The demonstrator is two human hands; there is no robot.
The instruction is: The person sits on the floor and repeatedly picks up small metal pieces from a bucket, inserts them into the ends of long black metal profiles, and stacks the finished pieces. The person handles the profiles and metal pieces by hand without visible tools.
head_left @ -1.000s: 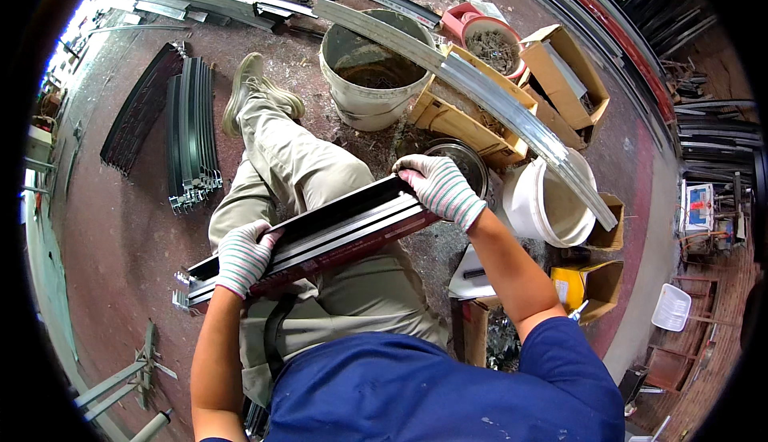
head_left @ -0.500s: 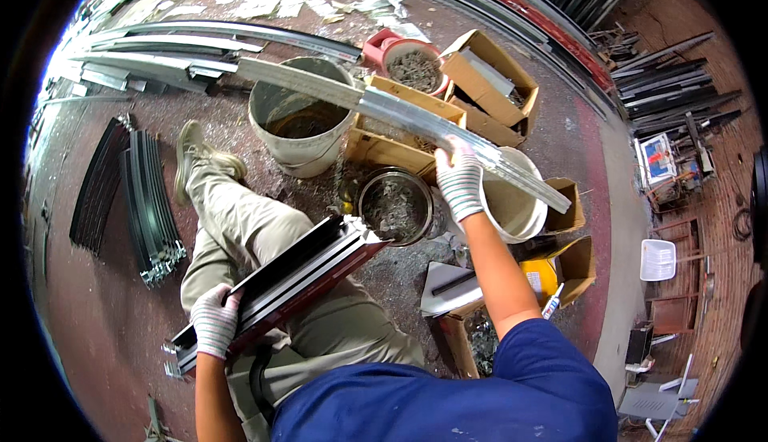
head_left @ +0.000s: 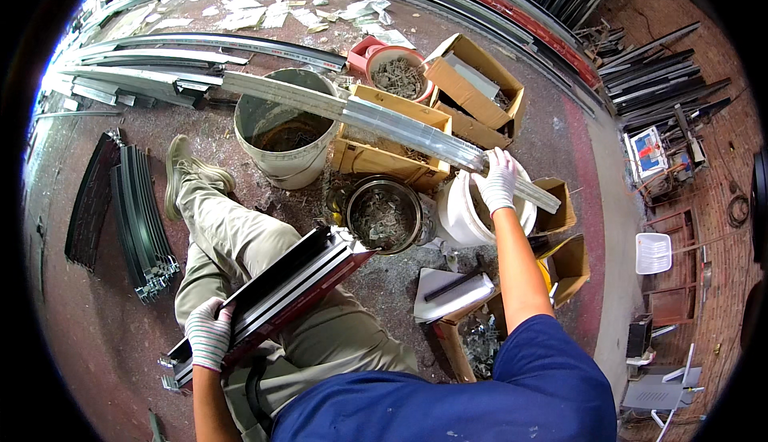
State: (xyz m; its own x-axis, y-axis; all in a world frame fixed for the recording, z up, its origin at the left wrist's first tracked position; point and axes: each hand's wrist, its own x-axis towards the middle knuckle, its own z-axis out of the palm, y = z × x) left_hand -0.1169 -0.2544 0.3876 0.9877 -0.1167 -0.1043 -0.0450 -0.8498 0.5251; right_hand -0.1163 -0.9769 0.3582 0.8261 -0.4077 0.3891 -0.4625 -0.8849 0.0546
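Observation:
My left hand (head_left: pixel 210 333), in a striped knit glove, is closed round the lower end of a bundle of dark red and black metal profiles (head_left: pixel 276 298). The bundle lies slanted across my lap, its cut ends beside the lidless round tin (head_left: pixel 386 215). My gloved right hand (head_left: pixel 500 180) is reached out, fingers and thumb at the right-hand end of several silver metal strips (head_left: pixel 412 136). These rest on a long pale bar (head_left: pixel 280 95) that spans the grey bucket (head_left: pixel 288 154), the wooden box (head_left: pixel 390 166) and the white bucket (head_left: pixel 462 216).
Dark curved-looking profile stacks (head_left: pixel 142 222) lie left of my feet. Open cardboard boxes (head_left: pixel 476 82) and a red bucket (head_left: pixel 398 74) stand beyond. A scrap-filled box (head_left: pixel 480 342) sits by my right side, near a white slab (head_left: pixel 452 292). Long metal bars line the far floor.
My right hand has moved right along the bar to the strips' end. Strips that reached toward the bar's right end now stop at my hand. My left hand keeps its hold.

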